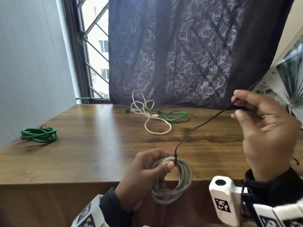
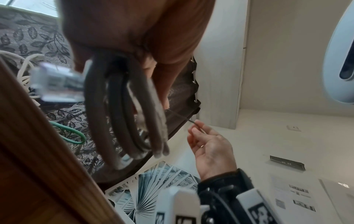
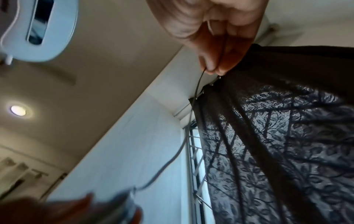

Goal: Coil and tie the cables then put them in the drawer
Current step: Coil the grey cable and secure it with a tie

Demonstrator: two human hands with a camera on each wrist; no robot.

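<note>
Left hand grips the grey coil at the desk edge. Right hand pinches the dark tie, stretched taut from the coil.

A wooden table with a dark brown grain is seen, its top glossy and catching window light along the left half. On its left part, near the left edge, a green cable is laid in a flat coil. Toward the far edge, near the middle, a white cable is spread in loose, uncoiled loops. Just to the right of it a second green cable is stretched in a long loose loop, and the two are crossed over each other where they meet. A small dark plug is seen at the left end of that tangle.
</note>
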